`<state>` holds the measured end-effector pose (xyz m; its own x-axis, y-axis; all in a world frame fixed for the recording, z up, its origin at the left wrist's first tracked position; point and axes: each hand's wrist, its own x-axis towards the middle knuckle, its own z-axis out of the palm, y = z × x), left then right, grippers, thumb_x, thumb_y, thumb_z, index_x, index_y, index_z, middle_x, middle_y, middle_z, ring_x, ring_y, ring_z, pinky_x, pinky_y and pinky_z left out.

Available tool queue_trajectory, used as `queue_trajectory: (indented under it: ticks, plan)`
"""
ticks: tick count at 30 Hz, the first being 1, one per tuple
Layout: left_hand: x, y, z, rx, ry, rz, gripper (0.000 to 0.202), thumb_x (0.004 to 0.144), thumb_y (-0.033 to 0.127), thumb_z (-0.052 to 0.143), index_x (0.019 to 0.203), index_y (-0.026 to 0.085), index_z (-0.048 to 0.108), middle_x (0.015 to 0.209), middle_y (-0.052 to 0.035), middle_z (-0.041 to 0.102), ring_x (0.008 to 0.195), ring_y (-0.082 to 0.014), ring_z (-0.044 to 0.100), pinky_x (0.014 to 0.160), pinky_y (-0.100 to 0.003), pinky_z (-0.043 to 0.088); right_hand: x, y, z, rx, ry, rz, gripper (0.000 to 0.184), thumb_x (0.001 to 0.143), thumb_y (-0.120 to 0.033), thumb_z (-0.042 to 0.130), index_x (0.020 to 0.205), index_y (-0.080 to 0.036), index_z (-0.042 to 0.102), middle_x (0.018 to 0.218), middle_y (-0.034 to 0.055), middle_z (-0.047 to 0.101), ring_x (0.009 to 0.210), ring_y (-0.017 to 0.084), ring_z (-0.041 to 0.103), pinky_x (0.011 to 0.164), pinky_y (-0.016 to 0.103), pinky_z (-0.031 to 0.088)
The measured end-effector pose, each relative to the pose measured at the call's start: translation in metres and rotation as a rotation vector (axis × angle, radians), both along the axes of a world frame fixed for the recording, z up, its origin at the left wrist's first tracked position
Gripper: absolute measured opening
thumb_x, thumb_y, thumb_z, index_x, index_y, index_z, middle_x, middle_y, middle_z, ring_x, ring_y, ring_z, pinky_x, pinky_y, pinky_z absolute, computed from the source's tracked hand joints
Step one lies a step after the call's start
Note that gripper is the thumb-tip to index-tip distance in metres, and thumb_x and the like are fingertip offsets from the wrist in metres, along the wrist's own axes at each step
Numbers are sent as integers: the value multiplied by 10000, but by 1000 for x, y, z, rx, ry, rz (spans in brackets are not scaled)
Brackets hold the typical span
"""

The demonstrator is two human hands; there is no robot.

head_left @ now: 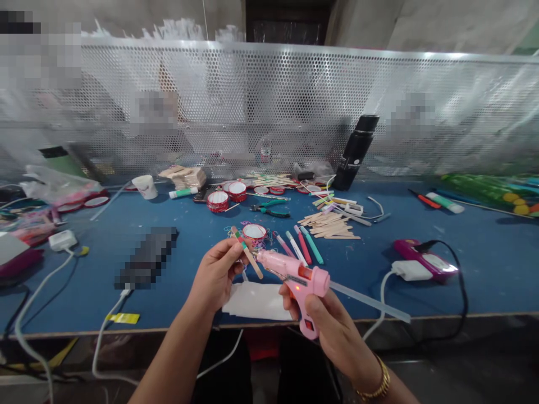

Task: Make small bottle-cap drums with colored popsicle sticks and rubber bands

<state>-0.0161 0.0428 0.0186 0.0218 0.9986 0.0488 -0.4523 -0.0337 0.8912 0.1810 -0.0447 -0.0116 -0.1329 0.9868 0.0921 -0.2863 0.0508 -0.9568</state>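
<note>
Pink glue gun and wooden stick above blue table
The left hand pinches the wooden stick with its fingers — the right hand grasps the handle, nozzle just beside the stick.

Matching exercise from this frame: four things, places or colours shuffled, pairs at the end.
Things:
1. Glue gun
2. Pliers
3. Tall bottle
4. Striped stick

Places or colours:
A. Black, by the perforated panel
B. In the left hand
C. Teal-handled, lying on the blue tabletop
D. In the right hand

Pairs: 1-D, 2-C, 3-A, 4-B
</note>
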Motion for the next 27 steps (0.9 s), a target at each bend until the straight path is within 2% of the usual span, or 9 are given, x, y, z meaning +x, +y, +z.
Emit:
queue_trajectory:
  ticks: [11, 22, 27]
  plan:
    - [1, 1, 1, 7, 17, 10, 417, 558, 457, 994, 772, 145, 818, 614, -9, 660, 540, -64, 513, 494, -156, 386, 0, 1, 11, 7, -87, -13, 649, 820, -783, 672, 968, -161, 789, 793, 75, 654, 681, 145, 513, 579, 257, 408]
    - [1, 1, -1, 18, 14, 4, 404, 563, 457, 993, 774, 152, 832, 623, -9, 666, 546, -65, 509, 500, -161, 389, 0, 4, 8, 10, -93, -23, 631, 833, -767, 670, 971, -165, 795, 807, 74, 649, 691, 145, 512, 607, 264, 409]
    - [0, 1, -1, 2, 4, 39, 424, 532, 449, 1005, 777, 147, 835, 640, -13, 677, 546, -60, 509, 498, -160, 398, 1, 3, 8, -2, -91, -17, 642, 822, -770, 681, 980, -159, 797, 797, 71, 638, 685, 138, 502, 613, 262, 404]
